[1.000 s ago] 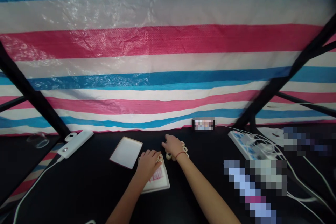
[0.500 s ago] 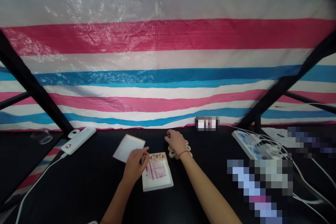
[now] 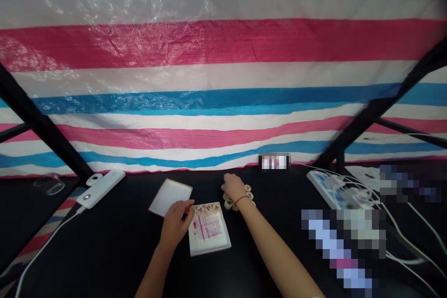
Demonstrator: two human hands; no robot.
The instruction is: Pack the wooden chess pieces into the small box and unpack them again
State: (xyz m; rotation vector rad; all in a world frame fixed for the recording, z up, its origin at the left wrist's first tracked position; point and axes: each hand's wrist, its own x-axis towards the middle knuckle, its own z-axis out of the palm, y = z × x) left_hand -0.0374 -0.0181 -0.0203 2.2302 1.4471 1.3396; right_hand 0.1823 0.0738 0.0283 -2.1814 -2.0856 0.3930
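Observation:
A shallow white box (image 3: 210, 241) with red line marks on its bottom lies in front of me. Along its far edge stands a row of round xiangqi pieces (image 3: 208, 209) with red characters. My left hand (image 3: 175, 221) is at the box's far left corner, thumb and forefinger curled close together by the end of the row; what lies between them is too small to make out. My right hand (image 3: 235, 187) reaches over a cluster of xiangqi pieces (image 3: 248, 188) on the table. Its fingers are bent downward, and the tips and anything they grip are hidden.
A white lid (image 3: 171, 195) lies behind my left hand. A white power bank (image 3: 101, 188) with a cable is at the left, near a clear cup (image 3: 54, 185). A phone (image 3: 274, 162) leans at the back. A power strip (image 3: 323, 188) and tangled cables occupy the right.
My left thumb and forefinger have drawn closer together, and that hand has shifted slightly left. My right hand's fingers have curled down more over the pieces. The camera view has shifted slightly.

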